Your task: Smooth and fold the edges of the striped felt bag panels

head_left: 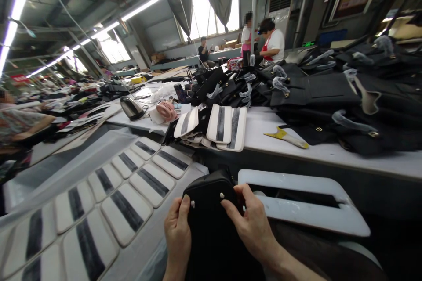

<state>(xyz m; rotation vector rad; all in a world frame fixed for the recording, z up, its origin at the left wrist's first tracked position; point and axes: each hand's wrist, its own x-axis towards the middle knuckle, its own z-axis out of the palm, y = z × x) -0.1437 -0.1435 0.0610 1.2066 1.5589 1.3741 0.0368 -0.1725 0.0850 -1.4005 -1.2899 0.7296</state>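
Note:
A black bag [211,224] with two small silver studs rests in front of me, bottom up. My left hand [178,232] grips its left edge, thumb lying on the black surface beside one stud. My right hand [252,224] presses on the right side, fingers curled over the bag's edge, index finger close to the other stud. A white flat board with a long slot [306,206] lies just right of the bag.
Rows of white pads with dark stripes [132,193] lie on the left surface. More such pads [227,125] are stacked on the table ahead. Piles of black bags [346,96] cover the right side, a yellow scraper [286,137] before them. A pink fan [166,109] and other workers are farther off.

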